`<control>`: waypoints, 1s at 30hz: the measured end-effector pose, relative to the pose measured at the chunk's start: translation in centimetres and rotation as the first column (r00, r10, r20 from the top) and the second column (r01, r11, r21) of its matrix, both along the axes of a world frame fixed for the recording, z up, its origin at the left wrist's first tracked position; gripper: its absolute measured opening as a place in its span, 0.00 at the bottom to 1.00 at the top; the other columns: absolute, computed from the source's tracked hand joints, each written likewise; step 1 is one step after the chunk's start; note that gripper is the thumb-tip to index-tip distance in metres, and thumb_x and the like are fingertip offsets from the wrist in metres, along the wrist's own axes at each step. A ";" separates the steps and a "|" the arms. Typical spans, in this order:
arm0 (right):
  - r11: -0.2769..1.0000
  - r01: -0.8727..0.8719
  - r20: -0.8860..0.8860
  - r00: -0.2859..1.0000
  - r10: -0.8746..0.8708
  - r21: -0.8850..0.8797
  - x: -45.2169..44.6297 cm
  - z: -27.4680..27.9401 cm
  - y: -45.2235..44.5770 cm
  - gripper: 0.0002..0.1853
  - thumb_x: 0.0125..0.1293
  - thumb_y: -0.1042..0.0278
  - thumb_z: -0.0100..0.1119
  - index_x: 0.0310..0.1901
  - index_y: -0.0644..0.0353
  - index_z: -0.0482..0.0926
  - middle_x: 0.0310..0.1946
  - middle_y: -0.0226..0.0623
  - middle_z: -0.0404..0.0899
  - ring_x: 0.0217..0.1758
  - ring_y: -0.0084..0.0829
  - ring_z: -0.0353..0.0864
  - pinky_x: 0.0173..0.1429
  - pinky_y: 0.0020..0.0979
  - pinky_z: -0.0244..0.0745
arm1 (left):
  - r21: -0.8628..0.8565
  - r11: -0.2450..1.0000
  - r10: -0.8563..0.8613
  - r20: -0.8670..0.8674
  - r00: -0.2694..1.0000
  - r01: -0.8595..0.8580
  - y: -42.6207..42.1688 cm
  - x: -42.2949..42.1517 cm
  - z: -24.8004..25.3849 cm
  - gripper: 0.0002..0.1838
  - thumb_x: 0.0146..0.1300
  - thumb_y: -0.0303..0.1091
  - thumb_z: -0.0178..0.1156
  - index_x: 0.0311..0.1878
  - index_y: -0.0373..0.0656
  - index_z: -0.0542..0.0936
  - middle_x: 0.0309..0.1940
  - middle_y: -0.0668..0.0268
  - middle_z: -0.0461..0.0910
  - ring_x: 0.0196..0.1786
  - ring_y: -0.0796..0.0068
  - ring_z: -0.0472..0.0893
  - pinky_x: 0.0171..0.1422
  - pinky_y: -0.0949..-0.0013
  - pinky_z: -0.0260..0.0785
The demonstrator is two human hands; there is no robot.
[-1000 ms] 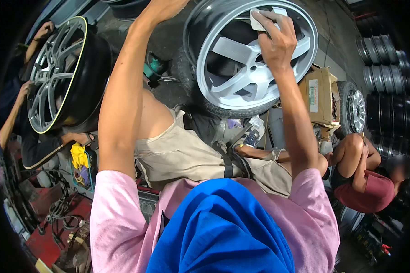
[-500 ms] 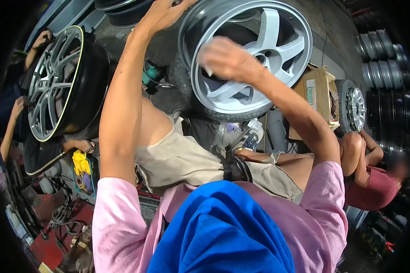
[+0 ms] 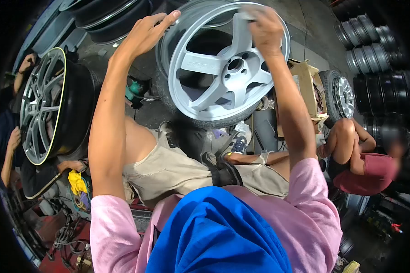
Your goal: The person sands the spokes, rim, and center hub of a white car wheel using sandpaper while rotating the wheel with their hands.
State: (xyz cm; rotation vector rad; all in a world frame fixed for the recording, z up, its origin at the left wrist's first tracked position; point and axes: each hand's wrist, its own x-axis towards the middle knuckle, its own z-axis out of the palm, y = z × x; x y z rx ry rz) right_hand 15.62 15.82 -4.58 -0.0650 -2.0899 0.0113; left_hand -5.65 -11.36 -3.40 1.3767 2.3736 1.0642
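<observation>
In front of me a pale grey five-spoke wheel rim point(image 3: 200, 63) leans tilted on a black tire point(image 3: 230, 120). My left hand point(image 3: 150, 34) is at the rim's far left edge, thumb stretched along it and fingers curled over the back lip. My right hand point(image 3: 266, 34), slightly blurred, is at the top of the rim face, near the upper spoke. It presses a small whitish piece point(image 3: 247, 14), like a folded sheet or pad, against the surface; its exact kind is not clear.
At left, another person's hands point(image 3: 16, 136) are at a grey multi-spoke wheel point(image 3: 41, 104). A green power tool point(image 3: 134, 91) lies on the floor. To the right are a cardboard box point(image 3: 307, 86), a tire with a chrome wheel point(image 3: 344, 98), a seated person point(image 3: 364, 168) and stacked rims point(image 3: 357, 32).
My right hand has swept from the rim's left side up to its top right. The rim looks rotated, its spokes at different angles. My view has shifted slightly; my left hand stays at the edge.
</observation>
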 end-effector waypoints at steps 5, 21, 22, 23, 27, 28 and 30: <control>0.507 0.586 0.125 0.723 -0.680 -0.632 10.4 -11.5 8.8 0.11 0.58 0.67 0.69 0.44 0.51 0.92 0.39 0.41 0.89 0.40 0.42 0.89 0.51 0.40 0.82 | -0.026 0.999 -0.029 -0.018 0.999 0.029 -0.1 0.2 0.1 0.38 0.77 0.67 0.50 0.57 0.35 0.84 0.47 0.56 0.87 0.48 0.64 0.83 0.60 0.61 0.74; -0.022 0.212 0.205 0.906 -0.370 -0.977 25.3 -23.4 3.3 0.13 0.70 0.73 0.68 0.53 0.69 0.87 0.44 0.39 0.89 0.42 0.28 0.89 0.42 0.27 0.83 | 0.033 0.994 -0.105 -0.027 0.994 0.106 2.8 1.1 -0.1 0.33 0.64 0.63 0.71 0.57 0.42 0.85 0.38 0.65 0.87 0.45 0.77 0.84 0.53 0.70 0.74; -0.063 0.179 0.188 0.871 -0.454 -0.982 24.9 -24.7 3.3 0.14 0.70 0.66 0.69 0.53 0.64 0.89 0.41 0.38 0.90 0.44 0.30 0.89 0.46 0.31 0.82 | 0.029 0.994 -0.107 -0.028 0.994 0.108 2.7 1.0 -0.4 0.33 0.64 0.63 0.71 0.57 0.42 0.85 0.38 0.65 0.87 0.45 0.77 0.84 0.53 0.70 0.74; -0.066 0.177 0.187 0.869 -0.458 -0.982 24.4 -25.7 3.9 0.14 0.70 0.66 0.69 0.53 0.64 0.89 0.41 0.38 0.90 0.44 0.30 0.89 0.46 0.31 0.82 | 0.044 0.992 -0.116 -0.007 0.993 0.116 2.8 0.9 -0.5 0.34 0.63 0.64 0.71 0.57 0.42 0.85 0.38 0.66 0.87 0.45 0.77 0.84 0.53 0.70 0.74; 0.093 0.631 0.475 0.664 -0.578 -0.770 18.3 -22.0 5.5 0.23 0.70 0.44 0.59 0.46 0.56 0.91 0.41 0.52 0.89 0.46 0.51 0.88 0.57 0.46 0.78 | -0.041 0.991 -0.126 0.075 0.989 0.129 2.3 0.9 0.5 0.35 0.62 0.65 0.72 0.56 0.41 0.85 0.38 0.65 0.87 0.45 0.76 0.84 0.53 0.71 0.73; 0.194 0.690 0.431 0.620 -0.655 -0.697 16.2 -19.8 6.1 0.25 0.72 0.43 0.55 0.45 0.58 0.90 0.41 0.55 0.88 0.48 0.57 0.87 0.55 0.50 0.77 | -0.065 0.983 -0.166 0.112 0.980 0.174 1.8 1.1 1.3 0.35 0.62 0.64 0.72 0.55 0.40 0.85 0.38 0.64 0.87 0.46 0.76 0.84 0.54 0.70 0.73; 0.319 0.682 0.359 0.657 -0.663 -0.658 13.1 -16.2 8.2 0.22 0.75 0.49 0.53 0.51 0.58 0.88 0.42 0.57 0.87 0.47 0.58 0.87 0.53 0.51 0.78 | -0.157 0.972 -0.161 0.097 0.982 0.175 1.1 -0.2 0.2 0.37 0.60 0.66 0.73 0.56 0.39 0.85 0.39 0.62 0.87 0.46 0.74 0.84 0.54 0.69 0.74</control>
